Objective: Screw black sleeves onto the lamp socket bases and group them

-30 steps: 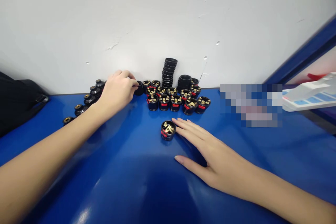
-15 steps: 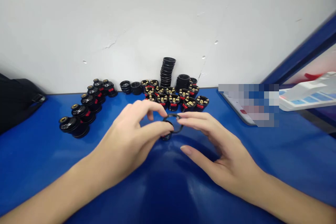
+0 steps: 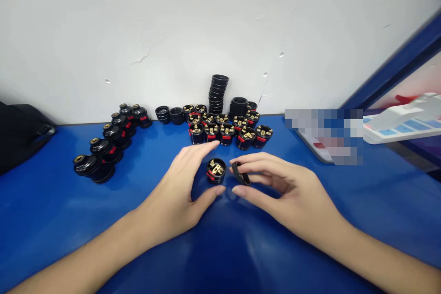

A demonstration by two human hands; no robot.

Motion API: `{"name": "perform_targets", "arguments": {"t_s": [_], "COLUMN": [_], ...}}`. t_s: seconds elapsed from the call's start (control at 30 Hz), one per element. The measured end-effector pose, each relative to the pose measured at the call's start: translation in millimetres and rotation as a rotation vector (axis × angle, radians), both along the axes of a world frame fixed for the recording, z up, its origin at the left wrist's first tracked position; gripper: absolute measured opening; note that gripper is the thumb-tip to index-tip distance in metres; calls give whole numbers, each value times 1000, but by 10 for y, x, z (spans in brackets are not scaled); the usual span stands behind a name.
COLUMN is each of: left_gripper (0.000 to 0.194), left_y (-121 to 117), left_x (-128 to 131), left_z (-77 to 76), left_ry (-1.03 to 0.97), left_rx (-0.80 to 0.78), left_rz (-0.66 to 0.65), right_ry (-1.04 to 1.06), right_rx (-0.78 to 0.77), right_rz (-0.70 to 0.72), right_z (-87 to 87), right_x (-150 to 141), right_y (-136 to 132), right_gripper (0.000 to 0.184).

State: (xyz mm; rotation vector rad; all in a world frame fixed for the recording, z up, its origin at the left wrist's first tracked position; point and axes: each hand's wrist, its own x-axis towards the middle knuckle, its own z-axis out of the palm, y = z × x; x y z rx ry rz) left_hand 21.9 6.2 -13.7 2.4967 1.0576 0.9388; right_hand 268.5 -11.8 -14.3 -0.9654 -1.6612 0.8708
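A black lamp socket (image 3: 216, 171) with brass contacts and a red piece stands upright on the blue table between my hands. My left hand (image 3: 175, 188) is open beside it, thumb and fingers spread around its left side; I see no clear contact. In my right hand (image 3: 279, 183), the fingers hold a thin black ring (image 3: 240, 173), tilted on edge just right of the socket. Behind my hands is a cluster of similar open sockets (image 3: 226, 134), brass contacts facing up.
A tall, leaning stack of black rings (image 3: 217, 94) and a shorter stack (image 3: 239, 107) stand by the white wall. Domed black sockets (image 3: 94, 168) form rows at left. A black bag (image 3: 24, 135) lies far left; a partly blurred tablet-like object (image 3: 317, 147) lies right.
The ring has gone from between both hands to my right hand alone, turning on edge. My left hand has let go and opened, uncovering the socket.
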Motion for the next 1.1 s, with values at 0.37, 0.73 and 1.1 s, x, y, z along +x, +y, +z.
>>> {"name": "perform_targets", "arguments": {"t_s": [0.37, 0.73, 1.1], "left_gripper": [25, 39, 46], "left_y": [20, -8, -26], "left_x": [40, 64, 148], "left_z": [-17, 24, 116], "left_ry": [-351, -599, -575], "left_rx": [-346, -891, -1056], "left_rz": [4, -61, -9], "right_ry": [-43, 158, 58], "right_rx": [-72, -117, 52], "right_rz": [58, 192, 187], "right_z": [-52, -100, -93], "right_x": [36, 14, 38], "right_y": [36, 51, 20], "right_gripper": [43, 32, 34]}}
